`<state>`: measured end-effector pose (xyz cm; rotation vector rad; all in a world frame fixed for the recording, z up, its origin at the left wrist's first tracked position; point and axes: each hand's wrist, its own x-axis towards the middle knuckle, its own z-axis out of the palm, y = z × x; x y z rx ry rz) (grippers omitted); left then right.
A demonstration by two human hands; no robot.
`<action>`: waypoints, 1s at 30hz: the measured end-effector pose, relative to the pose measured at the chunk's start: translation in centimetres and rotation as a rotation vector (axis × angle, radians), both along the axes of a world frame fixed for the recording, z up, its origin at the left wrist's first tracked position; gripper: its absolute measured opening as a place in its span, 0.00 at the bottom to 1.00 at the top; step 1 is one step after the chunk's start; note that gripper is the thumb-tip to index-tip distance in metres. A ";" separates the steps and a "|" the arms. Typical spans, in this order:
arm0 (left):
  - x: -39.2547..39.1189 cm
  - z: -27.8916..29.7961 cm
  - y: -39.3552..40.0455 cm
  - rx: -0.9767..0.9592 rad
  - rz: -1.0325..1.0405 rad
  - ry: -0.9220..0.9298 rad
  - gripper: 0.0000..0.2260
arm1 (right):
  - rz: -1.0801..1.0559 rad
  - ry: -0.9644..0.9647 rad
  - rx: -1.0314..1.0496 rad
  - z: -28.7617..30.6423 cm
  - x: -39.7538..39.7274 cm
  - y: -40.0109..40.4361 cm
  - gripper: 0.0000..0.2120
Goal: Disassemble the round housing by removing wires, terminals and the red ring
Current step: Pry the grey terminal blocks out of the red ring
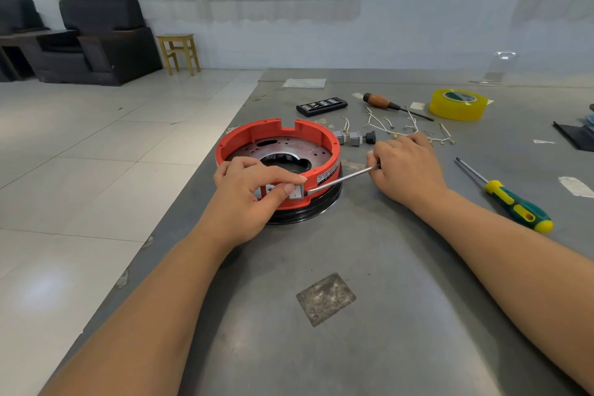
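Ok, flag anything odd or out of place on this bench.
Nothing looks damaged or spilled. Loose white wires lie scattered behind the right hand, plainly pulled parts. The table carries a worn patch and tape scraps.

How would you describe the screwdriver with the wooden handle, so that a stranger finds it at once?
Start at the yellow tape roll at the far side of the grey table. Just left of it lies the wooden-handled screwdriver, its dark shaft pointing toward the roll. Its handle is brown, while the other loose screwdriver has a green and yellow one.
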<state>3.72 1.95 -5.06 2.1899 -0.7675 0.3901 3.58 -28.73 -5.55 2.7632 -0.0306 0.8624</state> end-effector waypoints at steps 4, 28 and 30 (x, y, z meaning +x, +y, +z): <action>0.2 0.0 0.0 -0.017 -0.029 -0.034 0.14 | -0.009 -0.044 -0.091 0.3 -1.7 -0.2 0.18; 0.0 0.4 -0.5 0.012 -0.007 0.006 0.14 | -0.013 -0.194 -0.092 1.6 -0.5 1.3 0.23; -0.1 0.4 -0.5 0.014 -0.008 0.006 0.14 | 0.011 -0.219 -0.069 1.6 -0.3 1.2 0.23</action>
